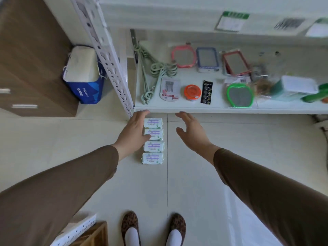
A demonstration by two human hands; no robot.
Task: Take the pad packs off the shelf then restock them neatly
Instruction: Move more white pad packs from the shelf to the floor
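Several white pad packs (153, 146) with purple and green print lie in a straight column on the pale floor tiles, just below the front edge of the white shelf (230, 110). My left hand (134, 129) is stretched out beside the left of the column, fingers straight, and overlaps the upper packs' left edges; whether it touches them is unclear. My right hand (190, 129) hovers open to the right of the column, apart from the packs and holding nothing. Both arms wear brown sleeves.
On the shelf lie green hooks (156, 71), a needle card (169, 89), an orange lid (192, 92), framed mirrors (239, 95) and boxes. A perforated white upright (113, 64) stands left. A blue bag (83, 75) and brown cabinet (32, 64) stand farther left. My feet (152, 228) are below.
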